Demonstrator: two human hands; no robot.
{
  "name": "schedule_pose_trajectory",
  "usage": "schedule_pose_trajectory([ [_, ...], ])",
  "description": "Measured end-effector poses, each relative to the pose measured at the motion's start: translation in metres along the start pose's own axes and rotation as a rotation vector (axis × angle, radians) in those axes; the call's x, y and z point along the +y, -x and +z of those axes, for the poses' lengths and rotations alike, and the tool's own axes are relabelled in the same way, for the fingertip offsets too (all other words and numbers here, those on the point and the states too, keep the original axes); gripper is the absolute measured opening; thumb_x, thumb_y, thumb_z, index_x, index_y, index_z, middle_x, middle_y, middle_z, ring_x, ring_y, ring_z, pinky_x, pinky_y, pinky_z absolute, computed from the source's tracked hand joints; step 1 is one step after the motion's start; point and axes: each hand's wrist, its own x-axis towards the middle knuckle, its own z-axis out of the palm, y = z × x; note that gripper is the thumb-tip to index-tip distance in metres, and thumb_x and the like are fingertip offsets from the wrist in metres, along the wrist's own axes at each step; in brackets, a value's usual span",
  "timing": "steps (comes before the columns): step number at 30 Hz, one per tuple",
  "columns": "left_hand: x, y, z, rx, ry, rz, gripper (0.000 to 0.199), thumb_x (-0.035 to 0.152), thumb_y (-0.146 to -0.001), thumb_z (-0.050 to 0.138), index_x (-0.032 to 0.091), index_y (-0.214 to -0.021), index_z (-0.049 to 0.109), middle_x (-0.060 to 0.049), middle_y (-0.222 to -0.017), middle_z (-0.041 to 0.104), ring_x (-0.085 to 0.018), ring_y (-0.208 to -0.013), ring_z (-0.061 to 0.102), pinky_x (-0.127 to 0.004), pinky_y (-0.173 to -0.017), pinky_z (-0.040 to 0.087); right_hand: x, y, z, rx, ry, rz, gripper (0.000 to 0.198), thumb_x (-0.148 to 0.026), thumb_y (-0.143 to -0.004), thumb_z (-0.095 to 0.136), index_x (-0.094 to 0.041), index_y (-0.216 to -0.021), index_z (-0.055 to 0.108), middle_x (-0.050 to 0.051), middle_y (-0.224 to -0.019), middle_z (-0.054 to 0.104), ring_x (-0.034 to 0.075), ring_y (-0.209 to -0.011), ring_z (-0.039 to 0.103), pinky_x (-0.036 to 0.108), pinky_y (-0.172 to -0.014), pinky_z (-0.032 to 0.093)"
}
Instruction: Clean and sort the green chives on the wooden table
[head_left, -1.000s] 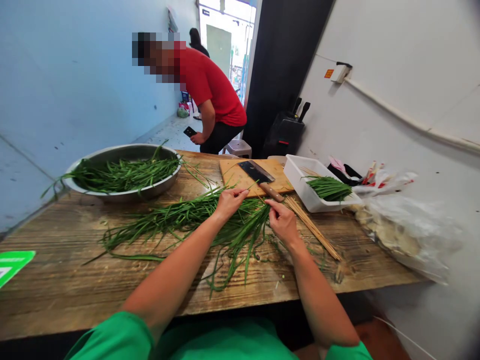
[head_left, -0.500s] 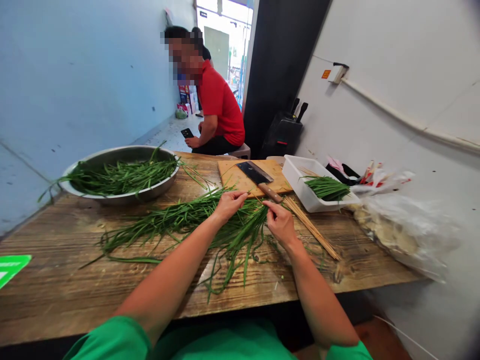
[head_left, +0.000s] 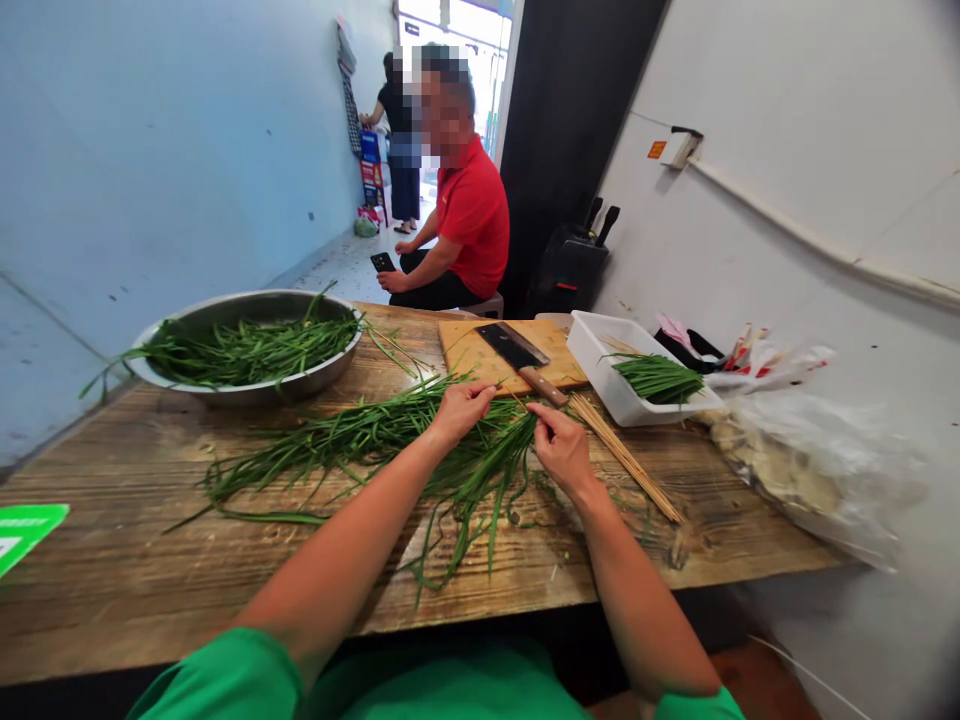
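Greens (head_left: 337, 435) are heaped on a wooden table (head_left: 135, 530) under both hands, presumably to be kept close; one thin stick (head_left: 518, 399) is pinched in the right hand (head_left: 564, 452), while fingertips of the left hand (head_left: 459, 410) are drawn together, any catch too small to tell; more sticks (head_left: 626, 460) are laid alongside, apparently within easy reach
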Motion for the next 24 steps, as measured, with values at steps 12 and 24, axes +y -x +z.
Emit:
schedule_pose_trajectory([
  [12,-0.006,-0.002,0.001,-0.030,-0.035,0.061,0.035,0.037,-0.074,0.051,0.009,-0.089,0.067,0.005,-0.043,0.045,-0.008,-0.042,0.038,-0.020,-0.045,0.031,0.004,0.000,0.003,0.000,0.002,0.002,0.035,-0.012,-0.077,0.041,-0.019,-0.103,0.063,0.006,-0.096,0.067,0.016,-0.084,0.063,0.027,-0.080,0.048],
  [24,-0.011,0.000,0.004,-0.250,-0.285,0.273,0.031,0.029,-0.078,0.048,0.014,-0.098,0.067,-0.003,-0.081,0.070,-0.014,-0.071,0.060,-0.023,-0.068,0.045,-0.001,0.001,0.001,-0.044,0.016,0.060,0.038,-0.013,-0.079,0.040,-0.018,-0.112,0.058,0.007,-0.105,0.064,0.017,-0.092,0.061,0.027,-0.082,0.047],
])
